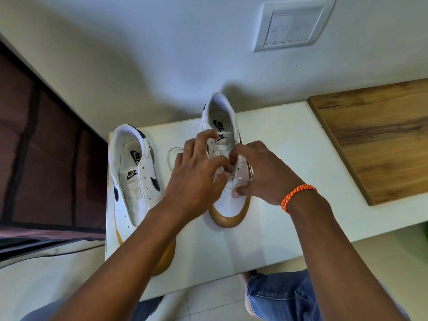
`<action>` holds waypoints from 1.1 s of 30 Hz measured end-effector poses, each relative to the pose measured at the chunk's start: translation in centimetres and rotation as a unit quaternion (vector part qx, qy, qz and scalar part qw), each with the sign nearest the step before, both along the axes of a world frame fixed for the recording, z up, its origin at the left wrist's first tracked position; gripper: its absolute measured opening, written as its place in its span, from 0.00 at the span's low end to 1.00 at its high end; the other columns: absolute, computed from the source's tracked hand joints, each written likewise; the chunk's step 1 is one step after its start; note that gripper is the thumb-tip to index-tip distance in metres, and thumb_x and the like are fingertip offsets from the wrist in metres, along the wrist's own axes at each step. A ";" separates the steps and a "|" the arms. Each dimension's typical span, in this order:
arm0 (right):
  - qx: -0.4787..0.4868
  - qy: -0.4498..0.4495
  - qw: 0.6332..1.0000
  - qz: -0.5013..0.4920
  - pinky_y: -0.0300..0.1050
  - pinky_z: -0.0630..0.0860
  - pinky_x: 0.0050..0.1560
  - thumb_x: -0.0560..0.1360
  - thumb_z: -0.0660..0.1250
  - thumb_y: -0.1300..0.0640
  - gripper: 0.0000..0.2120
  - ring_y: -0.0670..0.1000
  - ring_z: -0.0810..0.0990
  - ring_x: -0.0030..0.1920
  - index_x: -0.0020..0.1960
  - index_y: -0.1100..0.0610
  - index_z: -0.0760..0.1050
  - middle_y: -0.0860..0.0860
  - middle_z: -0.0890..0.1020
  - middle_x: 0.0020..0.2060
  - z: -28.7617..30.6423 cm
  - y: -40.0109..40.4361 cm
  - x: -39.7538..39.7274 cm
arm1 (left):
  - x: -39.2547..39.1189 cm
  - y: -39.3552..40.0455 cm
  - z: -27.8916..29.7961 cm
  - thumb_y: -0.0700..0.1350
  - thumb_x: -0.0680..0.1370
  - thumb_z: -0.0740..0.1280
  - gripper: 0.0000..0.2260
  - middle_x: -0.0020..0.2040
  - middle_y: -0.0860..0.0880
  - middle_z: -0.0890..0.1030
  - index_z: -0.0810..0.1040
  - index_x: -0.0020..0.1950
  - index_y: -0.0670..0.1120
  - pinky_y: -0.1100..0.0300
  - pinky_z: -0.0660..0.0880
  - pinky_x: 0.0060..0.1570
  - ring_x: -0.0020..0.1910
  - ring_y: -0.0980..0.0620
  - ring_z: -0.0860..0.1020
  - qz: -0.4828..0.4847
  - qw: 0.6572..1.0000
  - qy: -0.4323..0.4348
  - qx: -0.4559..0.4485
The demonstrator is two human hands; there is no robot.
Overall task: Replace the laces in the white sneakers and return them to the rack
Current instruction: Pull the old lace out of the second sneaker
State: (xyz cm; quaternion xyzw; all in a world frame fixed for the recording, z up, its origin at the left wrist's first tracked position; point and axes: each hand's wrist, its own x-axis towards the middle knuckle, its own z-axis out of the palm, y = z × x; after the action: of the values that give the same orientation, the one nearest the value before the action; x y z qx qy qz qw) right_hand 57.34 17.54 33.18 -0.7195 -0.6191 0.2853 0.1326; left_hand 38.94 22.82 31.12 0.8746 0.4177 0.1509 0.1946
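Knees: two legs in blue denim jeans (284,297) show at the bottom edge, above pale floor tiles (208,297).
Left forearm: bare, it reaches up from the lower left and crosses over the toe of the left-hand shoe.
Left hand (196,179): fingers curled over the lacing area of the right-hand shoe; thumb and forefinger pinch the thin white shoelace (172,156) at the lowest eyelets.
Right hand (261,172): fingers bent, pinching the same lace at the shoe's right eyelet row, thumb pressed against the white toe panel; fingertips of the two hands nearly meet.
Wrist: an orange braided bracelet (297,196) circles the right wrist.
Right-hand shoe: a white leather sneaker with a tan gum sole and black logo (228,205) stands on the table, toe towards the person, heel near the wall; only its lowest eyelets appear laced, though the hands hide most of them.
Lace: a loose loop of it lies on the table between the two shoes.
Left-hand shoe: a matching white leather sneaker with gum sole (136,181) sits just beside, at the table's left edge, its eyelets bare.
Table: a white rectangular tabletop (278,228) bears both shoes.
Right side: a brown wood-grain board (375,135) lies on the table.
Wall: a white switch plate (293,25).
Left side: a dark maroon cushioned surface (41,147).
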 end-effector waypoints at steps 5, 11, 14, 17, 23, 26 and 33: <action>0.003 0.005 1.000 -0.008 0.52 0.84 0.55 0.62 0.87 0.52 0.35 0.58 0.79 0.54 0.62 0.45 0.72 0.50 0.71 0.62 -0.2 0.1 -0.2 | 0.7 -0.2 0.5 0.52 0.77 0.78 0.06 0.84 0.49 0.60 0.88 0.52 0.55 0.43 0.69 0.71 0.80 0.41 0.61 0.004 1.000 0.001 -0.015; 0.005 0.032 0.999 -0.012 0.50 0.84 0.56 0.61 0.87 0.51 0.35 0.57 0.79 0.55 0.63 0.44 0.75 0.49 0.71 0.60 -0.2 0.0 -0.3 | 0.8 -0.1 0.0 0.45 0.76 0.79 0.08 0.84 0.52 0.58 0.86 0.52 0.51 0.41 0.73 0.70 0.79 0.41 0.60 -0.003 0.998 0.031 -0.046; 0.003 0.040 0.999 -0.013 0.50 0.83 0.56 0.61 0.88 0.51 0.31 0.56 0.79 0.54 0.57 0.42 0.75 0.48 0.71 0.60 -0.2 0.1 -0.1 | 0.5 0.7 0.2 0.42 0.79 0.75 0.04 0.82 0.54 0.59 0.84 0.52 0.50 0.45 0.74 0.69 0.77 0.45 0.63 0.013 0.993 -0.059 -0.099; 0.000 0.055 0.998 -0.012 0.52 0.83 0.59 0.60 0.88 0.52 0.30 0.56 0.79 0.55 0.55 0.42 0.74 0.48 0.71 0.60 -0.2 0.0 0.0 | -0.1 1.7 0.4 0.41 0.82 0.71 0.04 0.79 0.56 0.60 0.82 0.51 0.50 0.43 0.78 0.65 0.71 0.49 0.70 0.024 0.987 -0.119 -0.108; 0.006 0.049 0.999 -0.014 0.50 0.83 0.58 0.61 0.88 0.51 0.31 0.55 0.79 0.56 0.57 0.43 0.74 0.48 0.72 0.60 -0.3 0.0 0.1 | -0.6 1.5 1.0 0.43 0.82 0.69 0.09 0.84 0.52 0.56 0.81 0.57 0.58 0.37 0.74 0.67 0.79 0.42 0.64 -0.030 0.998 -0.053 -0.022; 0.010 0.047 0.999 -0.012 0.52 0.83 0.57 0.61 0.88 0.50 0.32 0.55 0.79 0.55 0.58 0.43 0.74 0.47 0.72 0.60 -0.5 0.1 0.1 | 0.0 0.4 0.2 0.48 0.80 0.74 0.06 0.86 0.52 0.52 0.85 0.56 0.57 0.35 0.68 0.73 0.84 0.42 0.54 -0.056 0.998 0.001 -0.019; 0.012 0.030 0.999 -0.003 0.51 0.83 0.56 0.60 0.88 0.49 0.31 0.54 0.79 0.55 0.55 0.42 0.73 0.47 0.73 0.59 -0.4 0.1 0.0 | 0.6 1.0 0.1 0.43 0.77 0.77 0.06 0.84 0.54 0.57 0.84 0.49 0.54 0.36 0.71 0.70 0.81 0.42 0.57 0.003 0.997 -0.037 -0.071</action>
State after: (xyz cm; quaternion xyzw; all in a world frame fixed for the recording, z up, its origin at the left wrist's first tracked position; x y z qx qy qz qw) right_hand 57.37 17.65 32.78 -0.7107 -0.6161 0.2992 0.1608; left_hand 39.56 23.80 31.23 0.8513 0.4222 0.1538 0.2710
